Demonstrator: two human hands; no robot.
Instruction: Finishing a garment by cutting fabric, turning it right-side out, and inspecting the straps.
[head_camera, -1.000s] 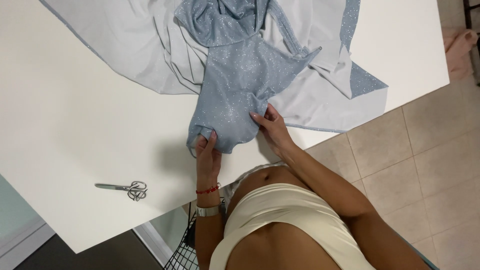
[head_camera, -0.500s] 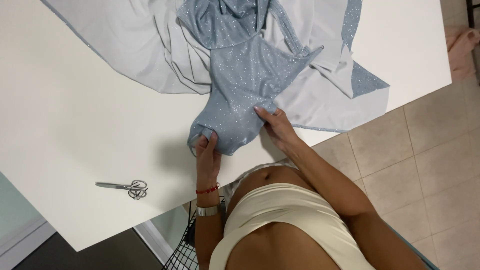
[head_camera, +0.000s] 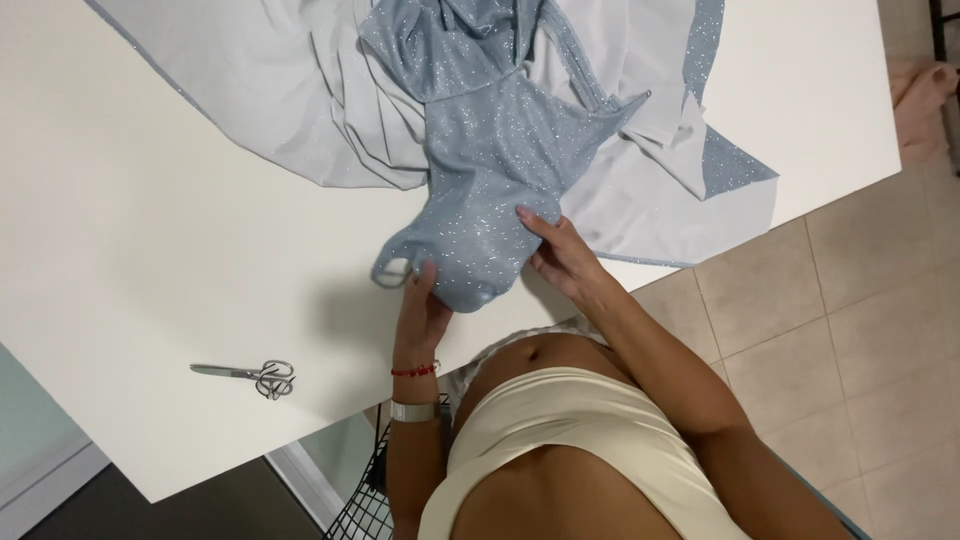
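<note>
- Clearly both hands work on one thing: a blue glitter garment (head_camera: 490, 170) lying on the white tabletop (head_camera: 150, 200), near the edge closest to the person
- Left hand (head_camera: 422, 305) pinches the garment's bottom left corner, fingers closed on the fabric beside a thin strap loop (head_camera: 392, 270), prob. to keep it from sliding
- Right hand (head_camera: 560, 255) lies flat w/ fingers spread on the right side of the hem, pressing it down, not gripping
- Pale grey-blue cloth (head_camera: 300, 110) is spread under & behind the garment, so it lies on a smooth base
- Scissors (head_camera: 248, 375) rest closed, well apart to the left, near the tabletop edge
- Wire basket (head_camera: 365, 505) partly seen below the tabletop
</note>
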